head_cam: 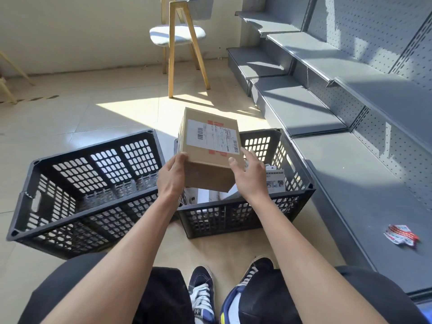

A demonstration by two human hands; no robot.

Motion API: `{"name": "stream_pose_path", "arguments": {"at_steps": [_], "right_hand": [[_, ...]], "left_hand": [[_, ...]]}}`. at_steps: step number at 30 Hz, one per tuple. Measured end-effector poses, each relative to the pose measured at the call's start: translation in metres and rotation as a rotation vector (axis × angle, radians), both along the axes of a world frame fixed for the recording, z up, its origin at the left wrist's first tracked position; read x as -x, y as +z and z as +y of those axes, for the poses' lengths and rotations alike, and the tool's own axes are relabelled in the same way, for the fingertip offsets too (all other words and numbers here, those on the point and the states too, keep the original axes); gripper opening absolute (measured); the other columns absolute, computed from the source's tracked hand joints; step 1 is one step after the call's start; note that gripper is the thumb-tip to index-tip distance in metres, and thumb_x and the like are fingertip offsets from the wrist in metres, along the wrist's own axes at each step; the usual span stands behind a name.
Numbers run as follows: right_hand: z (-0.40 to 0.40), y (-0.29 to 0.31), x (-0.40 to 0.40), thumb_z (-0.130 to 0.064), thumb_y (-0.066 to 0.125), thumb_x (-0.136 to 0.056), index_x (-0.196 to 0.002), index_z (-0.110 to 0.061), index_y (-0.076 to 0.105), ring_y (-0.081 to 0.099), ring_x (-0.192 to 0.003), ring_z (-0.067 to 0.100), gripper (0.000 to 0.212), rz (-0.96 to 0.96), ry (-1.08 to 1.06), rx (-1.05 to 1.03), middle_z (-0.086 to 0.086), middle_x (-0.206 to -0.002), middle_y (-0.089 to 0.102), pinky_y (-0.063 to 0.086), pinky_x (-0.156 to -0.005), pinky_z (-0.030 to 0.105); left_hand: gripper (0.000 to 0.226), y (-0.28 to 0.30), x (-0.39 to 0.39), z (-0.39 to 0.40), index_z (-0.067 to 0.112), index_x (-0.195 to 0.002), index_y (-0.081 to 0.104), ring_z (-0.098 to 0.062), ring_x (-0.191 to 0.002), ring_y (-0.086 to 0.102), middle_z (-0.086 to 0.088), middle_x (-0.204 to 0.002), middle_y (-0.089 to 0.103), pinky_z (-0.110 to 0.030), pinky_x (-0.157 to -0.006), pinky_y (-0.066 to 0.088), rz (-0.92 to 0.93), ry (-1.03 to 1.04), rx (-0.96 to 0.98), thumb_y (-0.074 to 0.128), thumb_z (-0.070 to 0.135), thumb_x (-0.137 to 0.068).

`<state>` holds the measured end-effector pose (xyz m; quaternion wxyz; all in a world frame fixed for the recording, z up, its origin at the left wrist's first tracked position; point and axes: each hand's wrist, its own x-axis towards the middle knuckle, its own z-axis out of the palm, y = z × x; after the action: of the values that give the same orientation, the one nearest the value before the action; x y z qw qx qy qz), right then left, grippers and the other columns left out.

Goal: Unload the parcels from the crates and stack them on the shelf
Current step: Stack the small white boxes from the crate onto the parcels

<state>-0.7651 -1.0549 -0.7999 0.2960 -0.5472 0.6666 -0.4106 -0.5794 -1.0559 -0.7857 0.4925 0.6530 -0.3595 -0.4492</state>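
A brown cardboard parcel (209, 146) with a white shipping label is held up above the right black crate (297, 174). My left hand (171, 176) grips its left near edge, thumb on top. My right hand (251, 174) holds the right near corner, fingers spread along the side. More white parcels (275, 181) lie inside the right crate below the box. The left black crate (88, 190) shows no parcels inside. The grey metal shelf (364, 190) runs along the right.
A crumpled red and white wrapper (401, 235) lies on the nearest shelf board. A wooden-legged chair (180, 43) stands ahead on the tiled floor. My knees and shoes (203, 291) are below the crates. Upper shelf tiers (304, 50) step back to the right.
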Motion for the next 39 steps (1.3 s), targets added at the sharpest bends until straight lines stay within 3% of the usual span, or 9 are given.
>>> {"name": "stream_pose_path", "arguments": {"at_steps": [4,8,12,16,20,25,31,36,39], "right_hand": [[0.002,0.002,0.010,-0.047,0.061,-0.097,-0.157,-0.024,0.028,0.039,-0.143,0.022,0.072,-0.255,-0.014,-0.119,0.002,-0.157,0.040,0.038,-0.114,0.043],[0.001,-0.002,0.001,-0.032,0.057,-0.101,-0.153,-0.028,0.037,0.050,-0.133,0.019,0.055,-0.374,-0.004,-0.112,-0.004,-0.144,0.053,0.044,-0.112,0.046],[0.003,-0.004,-0.007,-0.028,0.049,-0.105,-0.158,-0.030,0.026,0.040,-0.142,0.017,0.058,-0.400,-0.055,-0.092,-0.005,-0.156,0.042,0.038,-0.117,0.043],[0.003,-0.005,-0.016,-0.024,0.045,-0.107,-0.158,-0.035,0.025,0.036,-0.145,0.014,0.056,-0.484,-0.122,-0.053,-0.008,-0.159,0.038,0.033,-0.119,0.038],[0.006,-0.002,-0.032,-0.027,0.042,-0.108,-0.159,-0.036,0.021,0.034,-0.145,0.013,0.056,-0.505,-0.183,-0.009,-0.009,-0.159,0.036,0.033,-0.118,0.036],[0.017,-0.002,-0.043,-0.035,0.052,-0.104,-0.157,-0.039,0.025,0.045,-0.138,0.010,0.060,-0.446,-0.180,0.102,-0.012,-0.152,0.047,0.041,-0.114,0.036],[0.020,-0.004,-0.034,-0.032,0.066,-0.096,-0.156,-0.040,0.026,0.056,-0.128,0.007,0.072,-0.375,-0.082,0.105,-0.009,-0.144,0.056,0.052,-0.102,0.029],[0.011,0.011,-0.012,-0.034,0.066,-0.096,-0.157,-0.032,0.030,0.054,-0.131,0.010,0.070,-0.244,-0.062,0.119,-0.006,-0.149,0.052,0.048,-0.105,0.025],[0.004,0.024,0.006,-0.034,0.066,-0.096,-0.157,-0.028,0.031,0.031,-0.147,0.015,0.071,-0.136,-0.073,0.140,0.002,-0.163,0.028,0.035,-0.114,0.024]], "left_hand": [[0.045,0.000,-0.002,-0.001,0.027,-0.088,0.063,-0.029,-0.105,0.060,-0.006,-0.101,0.064,-0.051,-0.100,0.050,0.021,-0.028,-0.002,0.056,0.071,-0.082],[0.053,-0.003,0.000,-0.003,0.025,-0.091,0.064,-0.025,-0.097,0.057,-0.007,-0.098,0.063,-0.045,-0.089,0.049,-0.012,-0.051,0.028,0.050,0.074,-0.078],[0.089,-0.004,0.002,-0.007,0.017,-0.126,0.064,-0.027,-0.111,0.061,-0.008,-0.116,0.068,-0.051,-0.099,0.047,-0.021,-0.085,0.045,0.044,0.087,-0.075],[0.119,0.001,0.017,-0.009,0.029,-0.161,0.019,-0.029,-0.151,0.029,-0.007,-0.167,0.023,-0.063,-0.118,0.027,-0.038,-0.041,0.066,0.053,0.093,-0.067],[0.113,0.000,0.042,-0.002,0.045,-0.158,-0.006,-0.026,-0.156,0.012,-0.004,-0.171,-0.003,-0.058,-0.122,0.020,-0.088,-0.067,0.121,0.062,0.081,-0.076],[0.118,0.002,0.053,-0.005,0.068,-0.143,-0.017,-0.026,-0.151,0.030,-0.005,-0.169,0.014,-0.058,-0.118,0.032,-0.028,-0.030,0.148,0.068,0.084,-0.063],[0.097,-0.002,0.038,-0.012,0.050,-0.155,0.011,-0.016,-0.117,0.063,0.007,-0.133,0.060,-0.054,-0.100,0.053,0.172,0.073,0.212,0.078,0.031,-0.088],[0.100,0.006,0.018,-0.011,0.047,-0.156,0.018,-0.022,-0.122,0.062,0.028,-0.118,0.054,-0.062,-0.091,0.055,0.287,0.070,0.194,0.083,0.022,-0.084],[0.099,0.007,0.007,-0.007,0.048,-0.155,0.020,-0.025,-0.124,0.061,0.012,-0.144,0.050,-0.064,-0.080,0.058,0.282,0.003,0.187,0.081,0.015,-0.085]]}}
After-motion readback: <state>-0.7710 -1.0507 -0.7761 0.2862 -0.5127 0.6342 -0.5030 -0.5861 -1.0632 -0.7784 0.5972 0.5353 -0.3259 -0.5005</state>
